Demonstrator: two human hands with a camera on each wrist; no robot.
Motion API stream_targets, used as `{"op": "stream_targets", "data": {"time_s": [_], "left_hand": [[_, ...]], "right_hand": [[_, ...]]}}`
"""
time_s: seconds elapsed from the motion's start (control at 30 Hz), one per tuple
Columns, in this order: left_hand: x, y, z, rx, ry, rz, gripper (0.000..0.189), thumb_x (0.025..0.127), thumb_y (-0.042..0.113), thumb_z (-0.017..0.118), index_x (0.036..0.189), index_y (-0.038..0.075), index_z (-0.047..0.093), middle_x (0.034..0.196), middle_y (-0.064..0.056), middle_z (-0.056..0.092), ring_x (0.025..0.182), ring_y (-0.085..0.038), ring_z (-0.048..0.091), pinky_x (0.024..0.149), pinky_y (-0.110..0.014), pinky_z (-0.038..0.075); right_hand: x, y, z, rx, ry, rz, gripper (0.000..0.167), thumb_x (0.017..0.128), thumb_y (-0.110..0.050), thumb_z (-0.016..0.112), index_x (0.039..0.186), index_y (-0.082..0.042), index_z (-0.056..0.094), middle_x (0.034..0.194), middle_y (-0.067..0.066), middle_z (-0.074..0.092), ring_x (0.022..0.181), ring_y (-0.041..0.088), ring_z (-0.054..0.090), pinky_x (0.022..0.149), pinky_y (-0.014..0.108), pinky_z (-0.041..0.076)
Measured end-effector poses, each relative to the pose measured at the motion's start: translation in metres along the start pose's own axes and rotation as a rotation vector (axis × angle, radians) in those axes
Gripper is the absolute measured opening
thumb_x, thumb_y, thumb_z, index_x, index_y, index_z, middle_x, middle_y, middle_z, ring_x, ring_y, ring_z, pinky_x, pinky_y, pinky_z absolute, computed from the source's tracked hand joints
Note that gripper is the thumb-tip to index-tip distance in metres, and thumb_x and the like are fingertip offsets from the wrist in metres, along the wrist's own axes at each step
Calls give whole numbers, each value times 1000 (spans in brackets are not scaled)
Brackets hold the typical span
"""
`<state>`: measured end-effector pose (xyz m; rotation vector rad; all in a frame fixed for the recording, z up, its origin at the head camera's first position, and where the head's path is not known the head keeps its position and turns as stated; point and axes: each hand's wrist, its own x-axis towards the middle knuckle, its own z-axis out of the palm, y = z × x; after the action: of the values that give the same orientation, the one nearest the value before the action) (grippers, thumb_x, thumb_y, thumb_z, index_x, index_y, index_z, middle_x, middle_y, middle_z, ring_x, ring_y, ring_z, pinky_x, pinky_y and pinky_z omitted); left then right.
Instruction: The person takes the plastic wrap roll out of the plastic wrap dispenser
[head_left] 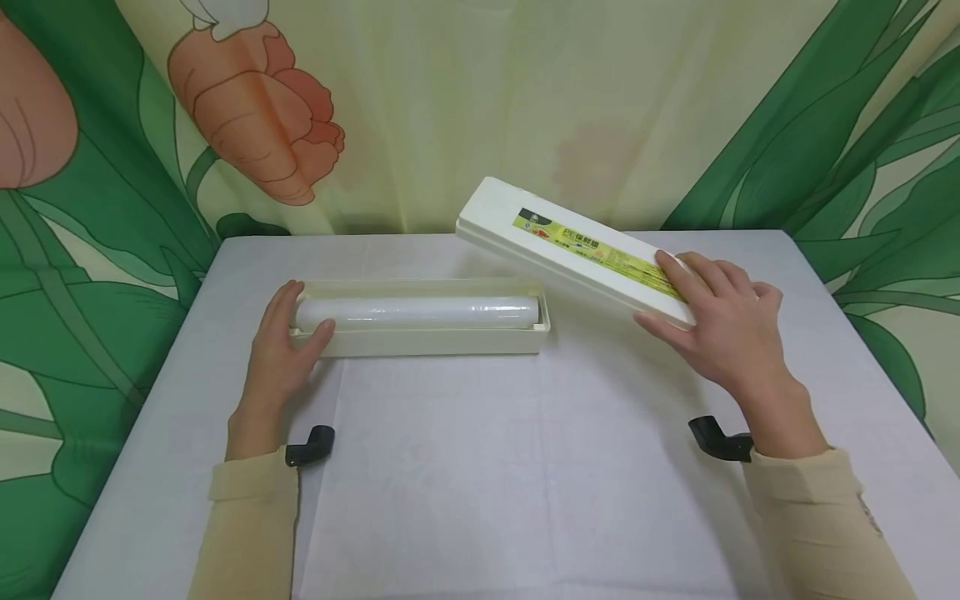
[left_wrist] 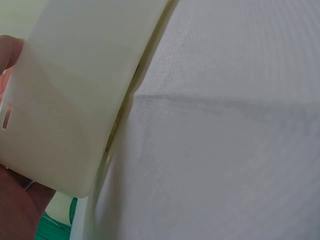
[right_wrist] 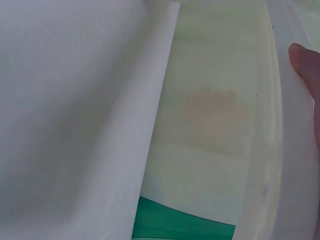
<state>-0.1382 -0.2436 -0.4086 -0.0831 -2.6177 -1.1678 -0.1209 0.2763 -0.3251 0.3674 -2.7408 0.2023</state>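
Note:
In the head view, a cling film roll (head_left: pixel 420 312) lies inside a long, off-white box base (head_left: pixel 435 342) on the table. My left hand (head_left: pixel 273 358) grips the left end of this base, its thumb at the front rim and the other fingers behind. Off to the right, my right hand (head_left: pixel 731 329) holds the box's white lid (head_left: pixel 577 247) by its right end, with the thumb along the near side. The lid is tilted, its far left end raised higher, apart from the base. A yellow-green printed label runs along its top. The left wrist view shows the base's plain wall (left_wrist: pixel 85 90) close up.
A white cloth (head_left: pixel 450 467) covers the table and has fold creases. Behind it hangs a curtain (head_left: pixel 480 117) printed with green leaves and orange shapes. Black wrist-worn devices (head_left: pixel 311 447) sit at both sleeve cuffs.

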Motion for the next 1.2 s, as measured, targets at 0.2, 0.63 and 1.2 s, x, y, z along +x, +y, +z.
{"op": "stream_targets", "data": {"time_s": [0.2,0.63,1.2], "left_hand": [[-2,0,0,-1,-6,-10,69,98,28,64,156,5,34,162,-16,27,149,-37,24,117,-58,20],[-2,2,2,9,9,-12,68,98,26,65,155,6,35,162,-14,29,149,-35,24,118,-57,20],[-1,1,1,10,-3,-20,70,98,30,63,157,6,33,163,-14,27,149,-35,23,118,-57,19]], "right_hand": [[-6,6,1,-12,-4,26,79,86,-49,72,154,-20,44,144,15,48,126,45,42,88,70,30],[-19,18,8,-22,-100,124,81,91,-53,67,158,-21,36,149,19,41,130,50,35,89,74,26],[-40,32,17,-25,-168,208,81,94,-54,62,160,-20,30,148,22,38,129,53,32,87,76,26]]}}
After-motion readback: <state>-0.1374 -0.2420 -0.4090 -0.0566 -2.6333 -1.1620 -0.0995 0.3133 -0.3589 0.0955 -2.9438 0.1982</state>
